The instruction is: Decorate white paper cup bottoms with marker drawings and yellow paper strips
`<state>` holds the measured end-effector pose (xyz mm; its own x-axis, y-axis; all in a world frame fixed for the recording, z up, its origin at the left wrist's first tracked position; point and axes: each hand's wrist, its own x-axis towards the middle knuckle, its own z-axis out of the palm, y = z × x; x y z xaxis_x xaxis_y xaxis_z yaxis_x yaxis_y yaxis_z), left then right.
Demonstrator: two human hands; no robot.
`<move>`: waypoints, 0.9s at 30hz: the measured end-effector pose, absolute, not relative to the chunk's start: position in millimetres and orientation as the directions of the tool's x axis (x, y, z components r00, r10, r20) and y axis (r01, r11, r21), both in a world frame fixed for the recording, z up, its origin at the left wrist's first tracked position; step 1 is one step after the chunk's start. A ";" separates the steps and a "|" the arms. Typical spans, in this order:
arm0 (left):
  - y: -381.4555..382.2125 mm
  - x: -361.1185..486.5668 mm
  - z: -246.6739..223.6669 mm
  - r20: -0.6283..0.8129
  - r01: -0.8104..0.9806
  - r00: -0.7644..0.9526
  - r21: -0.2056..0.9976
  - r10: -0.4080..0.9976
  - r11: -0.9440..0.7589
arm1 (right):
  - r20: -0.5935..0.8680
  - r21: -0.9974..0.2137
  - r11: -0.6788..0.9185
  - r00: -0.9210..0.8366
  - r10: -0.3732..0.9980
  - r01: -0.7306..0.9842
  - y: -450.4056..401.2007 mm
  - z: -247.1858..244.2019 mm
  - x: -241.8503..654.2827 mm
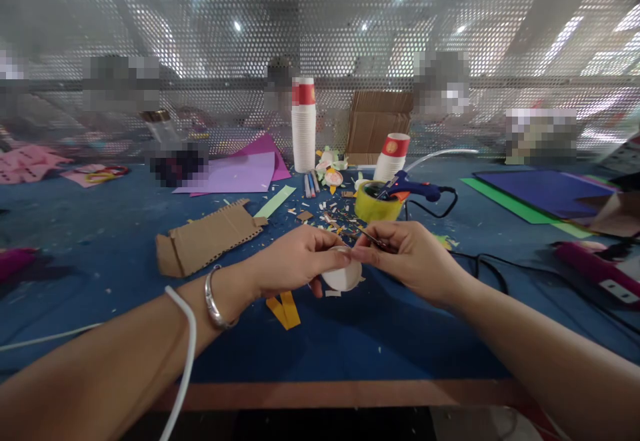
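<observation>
My left hand [305, 258] pinches a small white round paper piece [345, 276], like the bottom of a paper cup, with the thumb lying over its upper edge. At its right rim is my right hand [400, 254], fingers closed around a thin dark metal tool [374, 238]; most of that tool is hidden, so its kind is unclear. The fingertips of both hands nearly meet. Below the white piece lies a small pale paper scrap [333, 293]. A folded yellow paper strip [284, 310] rests nearer the table's front edge.
Torn cardboard [213, 238] lies left. Behind the hands are paper scraps [327, 218], markers [311, 184], a tall paper cup stack [303, 134] and a shorter one [391, 158]. A blue glue gun [417, 186] leans on yellow tape [373, 208]. Its cable crosses right, near a power strip [595, 271].
</observation>
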<state>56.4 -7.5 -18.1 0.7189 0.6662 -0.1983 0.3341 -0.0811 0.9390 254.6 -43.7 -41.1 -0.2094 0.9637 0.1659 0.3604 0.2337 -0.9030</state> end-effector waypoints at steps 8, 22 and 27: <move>-9.1 55.1 -16.1 -0.162 0.350 0.734 0.923 0.660 -0.162 | 0.142 -0.957 0.189 -0.211 0.967 0.221 -43.9 -41.6 254.8; -3.7 52.5 -19.0 -0.033 0.250 0.760 0.937 0.649 -0.245 | 0.010 -0.998 -0.004 -0.224 0.975 -0.063 -44.8 -36.1 249.8; -0.8 51.6 -19.9 0.063 0.103 0.812 0.963 0.580 -0.249 | 0.023 -0.996 -0.001 -0.271 0.962 -0.089 -45.2 -36.2 252.3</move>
<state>51.6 -0.8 -19.9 0.8125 0.5796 0.0629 0.1032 -0.2491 0.9630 252.3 -45.2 -36.2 -0.2711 0.9623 0.0232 -0.0893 -0.0011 -0.9960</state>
